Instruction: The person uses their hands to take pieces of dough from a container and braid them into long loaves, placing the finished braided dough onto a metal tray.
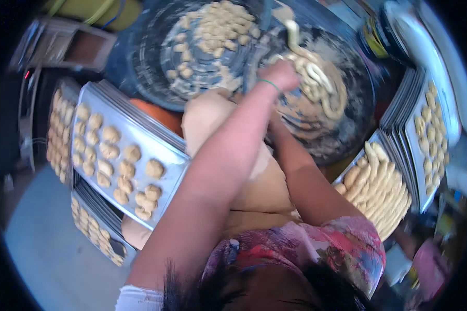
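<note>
My left hand (281, 76) reaches across over a dark round basin (362, 111), a green band at its wrist. Its fingers look curled, right against the coiled pale dough ropes (316, 78); blur hides what they hold, if anything. My right forearm (306, 166) passes beneath the left one, and the hand at its end is mostly hidden behind that arm. Brown, flour-like powder (298, 111) coats part of the basin floor. In a second dark basin (142, 57), to the left, lies a heap of small cut dough pieces (220, 26).
Stacked metal trays (166, 181) with round dough lumps stand at the left, beside a grey-blue round surface (41, 233). Long dough rolls (379, 192) are piled at the right, next to another tray stack (417, 171). A yellow-green container (98, 10) sits far left.
</note>
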{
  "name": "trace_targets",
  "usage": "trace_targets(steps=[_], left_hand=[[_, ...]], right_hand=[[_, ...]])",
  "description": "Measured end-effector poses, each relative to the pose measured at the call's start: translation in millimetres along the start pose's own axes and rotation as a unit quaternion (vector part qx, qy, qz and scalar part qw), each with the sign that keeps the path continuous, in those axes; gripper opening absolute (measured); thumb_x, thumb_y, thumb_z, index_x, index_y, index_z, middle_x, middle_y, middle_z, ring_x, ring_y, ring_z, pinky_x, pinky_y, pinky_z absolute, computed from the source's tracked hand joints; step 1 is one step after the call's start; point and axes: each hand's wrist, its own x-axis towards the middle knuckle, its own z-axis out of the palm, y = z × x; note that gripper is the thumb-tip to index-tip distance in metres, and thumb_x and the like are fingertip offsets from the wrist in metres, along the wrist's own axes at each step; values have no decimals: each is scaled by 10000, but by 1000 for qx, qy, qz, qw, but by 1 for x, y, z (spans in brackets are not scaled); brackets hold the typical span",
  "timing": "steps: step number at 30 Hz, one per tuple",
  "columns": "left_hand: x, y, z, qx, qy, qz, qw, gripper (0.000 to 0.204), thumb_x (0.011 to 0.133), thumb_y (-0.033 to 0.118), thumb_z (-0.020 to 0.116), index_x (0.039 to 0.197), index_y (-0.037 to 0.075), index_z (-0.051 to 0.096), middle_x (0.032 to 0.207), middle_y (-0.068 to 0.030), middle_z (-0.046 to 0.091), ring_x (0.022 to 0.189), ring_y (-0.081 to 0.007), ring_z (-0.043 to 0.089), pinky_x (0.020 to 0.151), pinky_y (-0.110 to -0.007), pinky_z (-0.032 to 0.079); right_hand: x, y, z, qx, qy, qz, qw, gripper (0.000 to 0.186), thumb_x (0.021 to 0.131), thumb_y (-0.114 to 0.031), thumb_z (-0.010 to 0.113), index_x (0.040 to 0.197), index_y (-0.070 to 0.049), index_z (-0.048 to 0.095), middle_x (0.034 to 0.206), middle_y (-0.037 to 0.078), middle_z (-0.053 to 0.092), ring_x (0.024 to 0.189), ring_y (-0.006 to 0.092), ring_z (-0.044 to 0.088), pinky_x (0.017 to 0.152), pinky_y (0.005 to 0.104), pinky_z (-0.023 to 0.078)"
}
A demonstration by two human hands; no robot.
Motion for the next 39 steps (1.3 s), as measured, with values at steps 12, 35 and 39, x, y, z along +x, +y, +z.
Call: trace_targets(steps=[12, 35, 39], left_hand=[[-42, 4, -10, 7, -11, -43, 999, 409, 675, 181, 564, 1068, 71, 591, 1153, -118, 534, 1082, -265, 500, 940, -481, 291], [-5, 1, -24, -136, 198, 94, 966, 244, 736, 201, 569, 895, 19, 605, 875, -194, 608, 845, -341, 571, 754, -390, 445], [-2, 1, -23, -124, 191, 97, 969, 239, 743, 209, 579, 883, 18, 612, 858, -186, 615, 829, -330, 581, 745, -385, 448]], right_hand=[[4, 23, 2, 53, 139, -237, 960, 614, 763, -269, 473, 1279, -7, 268, 1243, 265, 303, 1185, 340, 283, 982, 420, 227], [65, 15, 5, 67, 98, -519, 847, 397, 784, -135, 478, 1157, -1, 463, 1153, 238, 478, 1099, 353, 438, 949, 381, 328], [3, 76, -28, -79, 56, -405, 909, 313, 799, -152, 493, 1082, -19, 512, 1121, 227, 490, 1011, 368, 474, 889, 396, 378]])
